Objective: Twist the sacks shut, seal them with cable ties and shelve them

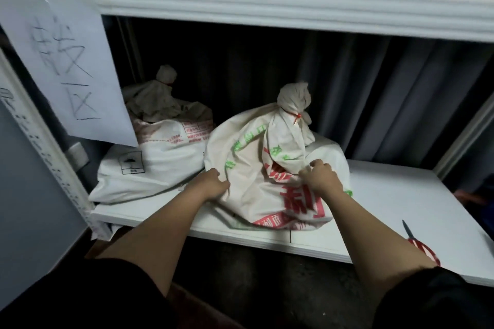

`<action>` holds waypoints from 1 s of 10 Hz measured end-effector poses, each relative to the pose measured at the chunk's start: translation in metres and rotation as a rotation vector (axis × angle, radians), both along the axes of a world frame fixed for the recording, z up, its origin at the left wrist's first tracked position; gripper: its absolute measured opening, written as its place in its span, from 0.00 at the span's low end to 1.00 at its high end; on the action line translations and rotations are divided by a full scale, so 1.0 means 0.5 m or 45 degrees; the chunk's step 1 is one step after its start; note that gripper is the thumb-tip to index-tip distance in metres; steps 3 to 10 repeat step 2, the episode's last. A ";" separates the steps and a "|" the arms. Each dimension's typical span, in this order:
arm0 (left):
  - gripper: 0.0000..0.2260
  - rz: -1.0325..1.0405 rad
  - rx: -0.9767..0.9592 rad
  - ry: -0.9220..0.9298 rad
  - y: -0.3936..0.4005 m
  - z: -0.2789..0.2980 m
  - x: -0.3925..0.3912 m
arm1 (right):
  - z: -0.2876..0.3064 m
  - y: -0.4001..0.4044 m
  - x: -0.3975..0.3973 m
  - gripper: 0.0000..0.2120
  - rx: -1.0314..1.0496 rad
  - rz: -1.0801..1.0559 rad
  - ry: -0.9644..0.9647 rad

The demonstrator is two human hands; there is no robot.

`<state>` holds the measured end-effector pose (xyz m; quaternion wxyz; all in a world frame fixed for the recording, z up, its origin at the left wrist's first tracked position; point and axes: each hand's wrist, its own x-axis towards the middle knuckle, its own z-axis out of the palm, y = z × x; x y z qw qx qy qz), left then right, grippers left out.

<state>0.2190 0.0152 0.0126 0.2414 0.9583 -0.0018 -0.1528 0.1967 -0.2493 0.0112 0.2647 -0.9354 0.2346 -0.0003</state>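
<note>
I have both hands on the nearer white woven sack with red and green print (pixel 256 168), which sits on the white shelf board (pixel 387 203) towards its middle. My left hand (pixel 213 183) grips a fold of cloth on the sack's left flank, fingers curled into the material. My right hand (pixel 320 176) pinches a bunched fold on the front of the sack, just above the large red characters. The sack's neck is twisted into a knob at the top and cinched with a red cable tie (pixel 296 116), whose tail hangs down the right side of the neck.

To the left, further back on the same shelf, I see a second white sack with red print (pixel 160 157), slumped and touching the first; its neck is also bunched into a knob, though I cannot make out the tie clearly. A white paper sheet with handwritten characters (pixel 66 67) hangs from the shelf frame at the left. Red-handled scissors (pixel 417 242) lie on the board near its right front edge, partly behind my right forearm. A dark grey curtain (pixel 374 93) hangs behind the shelf.
</note>
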 end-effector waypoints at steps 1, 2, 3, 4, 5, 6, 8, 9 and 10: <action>0.18 0.027 0.012 -0.073 0.035 0.052 -0.044 | 0.043 0.038 -0.042 0.20 0.024 0.083 0.022; 0.14 0.110 -0.064 -0.164 0.082 0.079 -0.085 | 0.067 0.085 -0.076 0.15 0.009 0.177 0.006; 0.14 0.110 -0.064 -0.164 0.082 0.079 -0.085 | 0.067 0.085 -0.076 0.15 0.009 0.177 0.006; 0.14 0.110 -0.064 -0.164 0.082 0.079 -0.085 | 0.067 0.085 -0.076 0.15 0.009 0.177 0.006; 0.14 0.110 -0.064 -0.164 0.082 0.079 -0.085 | 0.067 0.085 -0.076 0.15 0.009 0.177 0.006; 0.14 0.110 -0.064 -0.164 0.082 0.079 -0.085 | 0.067 0.085 -0.076 0.15 0.009 0.177 0.006; 0.14 0.110 -0.064 -0.164 0.082 0.079 -0.085 | 0.067 0.085 -0.076 0.15 0.009 0.177 0.006; 0.14 0.110 -0.064 -0.164 0.082 0.079 -0.085 | 0.067 0.085 -0.076 0.15 0.009 0.177 0.006; 0.14 0.110 -0.064 -0.164 0.082 0.079 -0.085 | 0.067 0.085 -0.076 0.15 0.009 0.177 0.006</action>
